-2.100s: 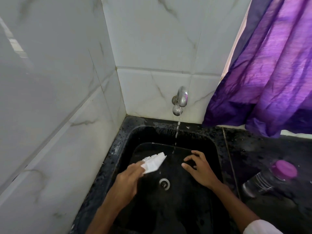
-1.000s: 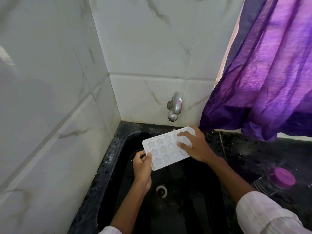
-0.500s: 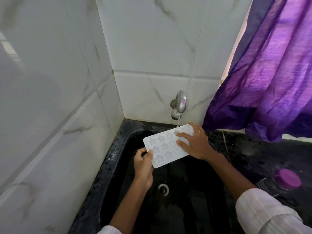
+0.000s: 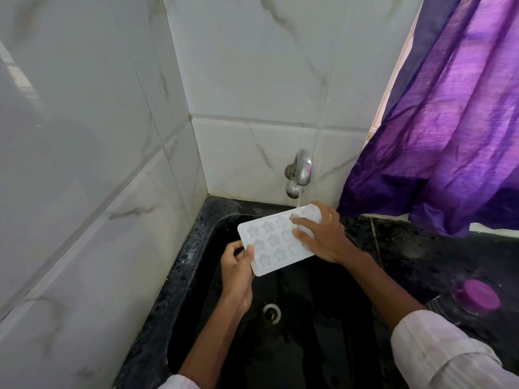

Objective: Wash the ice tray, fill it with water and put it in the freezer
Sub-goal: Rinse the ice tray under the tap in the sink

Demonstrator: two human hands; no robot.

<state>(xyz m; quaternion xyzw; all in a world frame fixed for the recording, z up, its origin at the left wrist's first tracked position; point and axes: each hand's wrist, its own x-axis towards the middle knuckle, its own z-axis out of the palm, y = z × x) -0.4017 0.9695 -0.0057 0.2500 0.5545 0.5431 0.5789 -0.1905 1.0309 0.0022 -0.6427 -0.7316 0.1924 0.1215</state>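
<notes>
Left wall: white marble-look tiles fill the view from 7 to 11 o'clock and meet the back wall in a corner just left of the tap.
Sink: a black basin set in speckled black stone, low in the middle of the view.
Left hand: the left hand comes up from 6 o'clock over the basin. It grips the tray's corner at 8 o'clock, thumb pressed on the top rim and fingers curled underneath.
Ice tray: the white ice tray is held in the air above the sink, cells facing up, star shapes showing. Its long side runs from 8 o'clock to 2 o'clock, the far end raised towards the tap.
Drain: the metal drain ring lies at 6 o'clock of the tray, on the basin floor.
Tap: the chrome tap sticks out of the back wall at 12 o'clock of the tray's far end.
Water: a thin stream falls from the spout onto the tray's cells beside the right fingers.
Right hand: the right hand holds the tray's end at 2 o'clock, two digits laid across the cells and another hooked over the far edge.
Sleeve: a pale cuff at 4 o'clock.
Counter: wet black stone right of the sink.
Bottle: a bottle with a purple cap lies on the counter at 4 o'clock.
Curtain: purple cloth hangs at 2 o'clock.
</notes>
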